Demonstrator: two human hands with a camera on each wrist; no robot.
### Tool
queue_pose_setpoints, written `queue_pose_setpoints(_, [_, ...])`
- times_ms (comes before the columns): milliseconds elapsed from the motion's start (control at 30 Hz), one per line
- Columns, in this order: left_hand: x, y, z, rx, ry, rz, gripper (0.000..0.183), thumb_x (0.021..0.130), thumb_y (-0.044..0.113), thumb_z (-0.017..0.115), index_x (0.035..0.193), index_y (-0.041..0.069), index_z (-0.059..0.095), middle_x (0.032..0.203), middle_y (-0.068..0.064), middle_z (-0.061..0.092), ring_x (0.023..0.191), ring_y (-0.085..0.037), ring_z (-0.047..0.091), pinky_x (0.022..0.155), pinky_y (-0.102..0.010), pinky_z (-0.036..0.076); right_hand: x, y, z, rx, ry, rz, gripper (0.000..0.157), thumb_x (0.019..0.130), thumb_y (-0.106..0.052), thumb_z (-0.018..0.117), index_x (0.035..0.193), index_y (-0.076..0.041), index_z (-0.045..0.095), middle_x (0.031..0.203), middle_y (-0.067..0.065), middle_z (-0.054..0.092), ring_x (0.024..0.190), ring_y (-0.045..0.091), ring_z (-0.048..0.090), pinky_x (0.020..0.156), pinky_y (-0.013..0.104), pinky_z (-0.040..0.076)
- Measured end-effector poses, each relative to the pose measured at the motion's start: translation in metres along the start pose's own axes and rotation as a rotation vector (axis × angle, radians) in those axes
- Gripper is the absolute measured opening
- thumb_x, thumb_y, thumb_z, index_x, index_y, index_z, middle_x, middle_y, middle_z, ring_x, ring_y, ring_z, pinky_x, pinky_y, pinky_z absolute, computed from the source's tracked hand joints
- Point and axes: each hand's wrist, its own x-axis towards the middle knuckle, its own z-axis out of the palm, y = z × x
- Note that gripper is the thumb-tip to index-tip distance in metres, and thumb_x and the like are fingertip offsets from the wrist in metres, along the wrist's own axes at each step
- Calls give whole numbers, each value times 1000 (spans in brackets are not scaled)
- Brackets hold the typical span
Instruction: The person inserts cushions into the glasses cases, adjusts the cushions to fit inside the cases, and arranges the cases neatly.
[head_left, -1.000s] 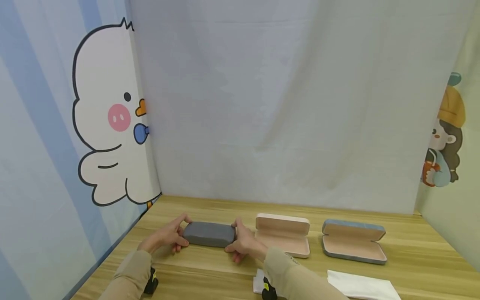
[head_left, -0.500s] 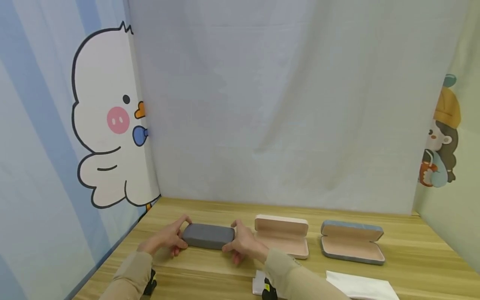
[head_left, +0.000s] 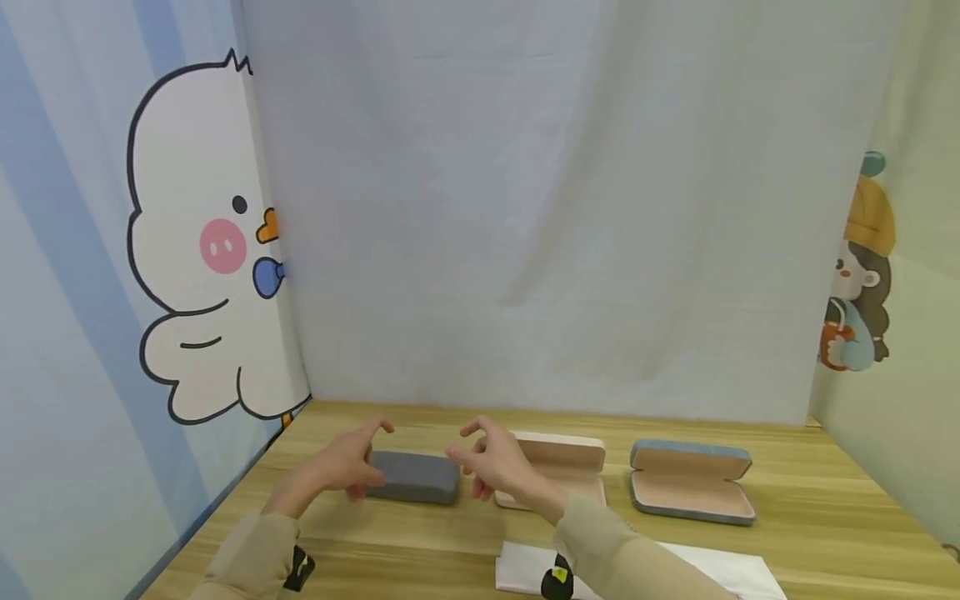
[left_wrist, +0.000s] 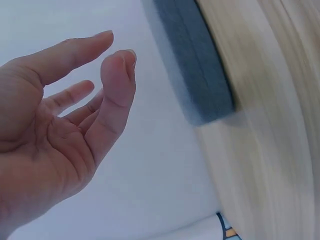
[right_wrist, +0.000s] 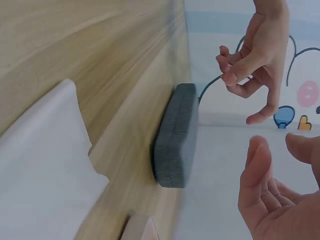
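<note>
A closed dark grey glasses case (head_left: 423,479) lies on the wooden table, long side facing me. My left hand (head_left: 339,463) hovers at the case's left end, thumb and forefinger spread; in the left wrist view the case (left_wrist: 197,65) stands apart from those fingers. Above and beyond its right end is my right hand (head_left: 501,463), fingers loosely bent and holding nothing. Both hands (right_wrist: 255,65) show raised off the case (right_wrist: 176,137) in the right wrist view. Behind my right hand, a pale pink glasses case (head_left: 566,457) stands with its lid up, partly covered by that hand.
To the right stands a blue glasses case (head_left: 693,493), lid up, with a beige lining. White cloth (head_left: 720,567) lies along the front of the table, partly under my right sleeve. A grey curtain (head_left: 540,250) hangs at the table's back edge.
Both hands have let go of the dark grey glasses case's ends and lifted up off it. The case stays closed on the table. The view has shifted slightly.
</note>
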Motion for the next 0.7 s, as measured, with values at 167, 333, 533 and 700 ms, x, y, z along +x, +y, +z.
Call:
queue_pose_setpoints(167, [-8,26,6,-77,-50,30,66,83,2,72,137,6,34,71,-12,56,48,-19,60,45,-36,57,-13,-6,-17,50,-16,19,46,92,-36,65,125,-7,51,76,11,62,41,16,56,39,32,53])
queue_pose_setpoints(333, [-11,40,19,-185,-93,37,63,85,8,71,137,9,35,78,-13,56,53,-21,62,47,-36,59,-27,-7,-35,86,-42,17,46,94,-36,62,127,-7,50,75,8,63,42,15,56,38,31,52])
queue_pose_setpoints(533, [-15,55,36,-320,-97,54,57,88,7,67,136,9,36,80,-14,56,55,-23,64,48,-40,60,-47,0,-58,95,-50,4,49,94,-36,62,127,-2,50,74,9,65,42,13,56,36,25,47])
queue_pose_setpoints(700, [-19,66,50,-450,-90,78,54,89,6,66,133,7,36,82,-13,54,59,-24,65,49,-39,60,-63,8,-69,107,-60,9,52,94,-35,61,127,2,47,72,6,64,43,11,56,36,21,44])
